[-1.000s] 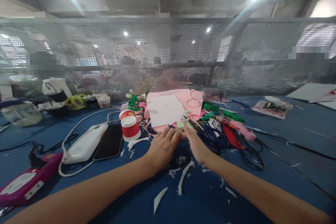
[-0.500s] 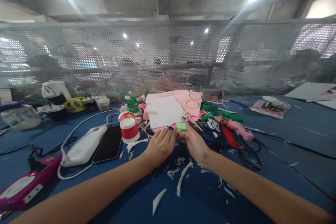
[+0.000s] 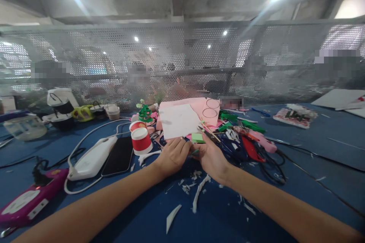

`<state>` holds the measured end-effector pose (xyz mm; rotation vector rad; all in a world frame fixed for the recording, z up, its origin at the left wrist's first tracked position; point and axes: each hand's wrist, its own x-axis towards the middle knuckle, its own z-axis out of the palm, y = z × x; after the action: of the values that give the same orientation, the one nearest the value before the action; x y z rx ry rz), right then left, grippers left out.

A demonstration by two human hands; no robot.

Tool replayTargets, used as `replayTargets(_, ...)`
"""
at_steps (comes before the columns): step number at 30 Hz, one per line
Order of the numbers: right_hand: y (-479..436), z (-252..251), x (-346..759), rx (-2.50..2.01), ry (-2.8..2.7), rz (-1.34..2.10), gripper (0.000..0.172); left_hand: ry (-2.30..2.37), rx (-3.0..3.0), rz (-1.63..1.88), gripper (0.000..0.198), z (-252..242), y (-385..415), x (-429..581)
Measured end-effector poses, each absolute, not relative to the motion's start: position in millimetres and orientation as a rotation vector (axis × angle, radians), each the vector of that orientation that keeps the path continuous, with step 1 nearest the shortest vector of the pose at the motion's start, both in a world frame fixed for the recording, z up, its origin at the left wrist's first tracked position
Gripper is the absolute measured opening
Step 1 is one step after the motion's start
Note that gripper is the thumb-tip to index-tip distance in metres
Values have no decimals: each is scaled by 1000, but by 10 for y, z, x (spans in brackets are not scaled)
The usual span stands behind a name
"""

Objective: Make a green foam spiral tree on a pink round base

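Observation:
My left hand (image 3: 174, 155) is closed, its fingertips pinched together and meeting the fingers of my right hand (image 3: 213, 160). A sliver of something green (image 3: 195, 152) shows between the fingertips; most of it is hidden, so its kind is unclear. My right hand is half curled round it, thumb toward the left hand. Just beyond the fingers is a light green paper piece (image 3: 197, 138), beside a white sheet (image 3: 180, 120) on pink paper (image 3: 212, 115). White paper scraps (image 3: 199, 193) are scattered on the blue table below the hands.
To the left are red-and-white paper cups (image 3: 141, 141), a black phone (image 3: 118, 156), a white power bank (image 3: 92, 158) and a purple power strip (image 3: 32, 197). A pink glue gun (image 3: 264, 142) and green paper strips (image 3: 251, 126) lie right. Behind stands a perforated metal screen (image 3: 182, 57).
Both hands stay close together; their fingers shift slightly, and a small green bit now shows between the fingertips. The whole view has moved a little. Objects on the table lie where they were.

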<state>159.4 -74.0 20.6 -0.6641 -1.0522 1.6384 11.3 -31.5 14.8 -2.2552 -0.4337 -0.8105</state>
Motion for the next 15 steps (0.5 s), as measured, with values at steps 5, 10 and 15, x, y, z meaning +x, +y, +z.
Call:
replayTargets(5,-732,163,1568,-633,-1101,1587,60,-424,-2362,-859,17,119,-290,90)
replayTargets(10,-730,157,1542,-664,-1211,1368,60,-408,-2435,-1013,19,105,-297,74)
replayTargets(15,-707,113,1585,-719,-1258,1306,51,-432,-2513,-1201,29,97,-315,59)
